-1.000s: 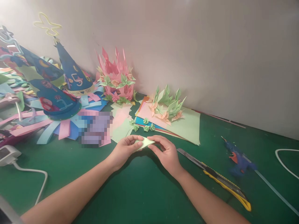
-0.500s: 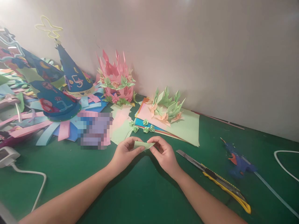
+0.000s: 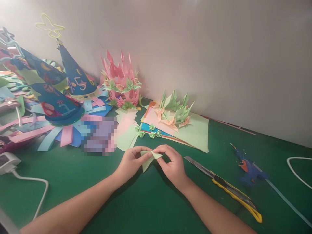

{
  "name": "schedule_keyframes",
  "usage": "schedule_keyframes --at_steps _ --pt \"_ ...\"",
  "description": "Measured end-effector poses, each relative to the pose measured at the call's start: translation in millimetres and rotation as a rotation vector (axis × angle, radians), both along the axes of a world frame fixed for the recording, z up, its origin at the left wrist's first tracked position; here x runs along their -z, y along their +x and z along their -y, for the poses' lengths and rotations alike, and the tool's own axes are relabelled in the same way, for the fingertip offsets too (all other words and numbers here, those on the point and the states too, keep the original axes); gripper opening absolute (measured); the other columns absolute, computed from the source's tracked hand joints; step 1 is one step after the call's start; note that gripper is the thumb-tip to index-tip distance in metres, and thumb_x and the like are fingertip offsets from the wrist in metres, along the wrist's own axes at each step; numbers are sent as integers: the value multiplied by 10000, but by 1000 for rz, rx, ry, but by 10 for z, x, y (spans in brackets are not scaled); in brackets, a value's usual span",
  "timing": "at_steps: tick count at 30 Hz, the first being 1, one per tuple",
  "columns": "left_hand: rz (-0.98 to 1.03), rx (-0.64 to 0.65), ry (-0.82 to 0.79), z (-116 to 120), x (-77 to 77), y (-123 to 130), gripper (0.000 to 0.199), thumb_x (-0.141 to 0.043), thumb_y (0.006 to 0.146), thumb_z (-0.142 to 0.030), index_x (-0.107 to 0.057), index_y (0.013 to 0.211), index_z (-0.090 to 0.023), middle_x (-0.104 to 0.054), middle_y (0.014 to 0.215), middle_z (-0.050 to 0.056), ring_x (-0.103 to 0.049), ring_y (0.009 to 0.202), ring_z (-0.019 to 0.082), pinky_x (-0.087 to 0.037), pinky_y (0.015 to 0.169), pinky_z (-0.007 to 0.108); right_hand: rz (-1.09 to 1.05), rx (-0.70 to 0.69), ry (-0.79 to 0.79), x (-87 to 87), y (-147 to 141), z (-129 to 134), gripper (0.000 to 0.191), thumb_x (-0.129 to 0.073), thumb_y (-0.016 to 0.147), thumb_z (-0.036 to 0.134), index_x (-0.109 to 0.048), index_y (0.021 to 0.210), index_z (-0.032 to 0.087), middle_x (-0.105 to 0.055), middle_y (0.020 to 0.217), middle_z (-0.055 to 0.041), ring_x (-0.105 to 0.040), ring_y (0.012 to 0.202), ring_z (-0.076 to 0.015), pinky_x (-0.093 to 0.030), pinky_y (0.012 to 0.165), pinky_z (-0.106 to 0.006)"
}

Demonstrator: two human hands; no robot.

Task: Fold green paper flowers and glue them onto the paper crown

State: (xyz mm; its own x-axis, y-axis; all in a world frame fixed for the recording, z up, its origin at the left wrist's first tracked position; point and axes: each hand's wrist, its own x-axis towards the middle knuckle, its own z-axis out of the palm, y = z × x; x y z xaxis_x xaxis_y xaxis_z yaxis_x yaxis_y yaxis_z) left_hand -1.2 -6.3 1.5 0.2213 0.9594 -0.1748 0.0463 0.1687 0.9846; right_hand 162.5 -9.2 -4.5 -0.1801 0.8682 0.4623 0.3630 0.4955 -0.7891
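Just below the frame's centre, left fingers [image 3: 143, 158] and right fingers [image 3: 164, 149] pinch a pale green paper [image 3: 146, 164], creased but seemingly only partly folded, its flap hanging open, below five apparently finished green paper rosettes [image 3: 152, 134].

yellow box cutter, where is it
In the head view's right half, the yellow box cutter lies on the green table between the right hand and glue gun.

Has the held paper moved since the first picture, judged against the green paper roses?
Yes, slightly: the held paper now sits lower in view, farther from the roses.
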Motion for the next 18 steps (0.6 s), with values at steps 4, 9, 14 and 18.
schedule_keyframes --at_steps 4,9,14,18 --pt "22 -7 -61 3 -6 7 250 -645 719 -397 -664 822 -171 -664 741 9 -560 629 119 -456 601 222 23 40 39 10 0 11 125 -525 815 147 -618 830 230 -644 799 -17 -608 757 -158 -491 689 -290" --pt "80 -25 -139 12 -19 18 266 -656 706 -407 -641 807 -161 -652 698 0 -560 605 113 -451 580 219 72 71 74 13 2 27 143 -514 822 153 -625 854 236 -668 807 -17 -622 768 -162 -498 692 -294" --pt "87 -36 -142 12 -1 25 269 -654 706 -409 -627 799 -159 -643 712 0 -551 621 113 -432 590 215 150 75 113 -2 4 27 126 -520 825 160 -613 845 242 -676 794 -9 -622 743 -160 -485 680 -292" --pt "52 -29 -123 17 -10 23 264 -627 725 -412 -617 789 -155 -626 721 2 -532 626 114 -412 580 212 193 65 152 5 6 25 131 -521 820 148 -611 843 240 -677 817 -15 -622 766 -164 -482 684 -294"
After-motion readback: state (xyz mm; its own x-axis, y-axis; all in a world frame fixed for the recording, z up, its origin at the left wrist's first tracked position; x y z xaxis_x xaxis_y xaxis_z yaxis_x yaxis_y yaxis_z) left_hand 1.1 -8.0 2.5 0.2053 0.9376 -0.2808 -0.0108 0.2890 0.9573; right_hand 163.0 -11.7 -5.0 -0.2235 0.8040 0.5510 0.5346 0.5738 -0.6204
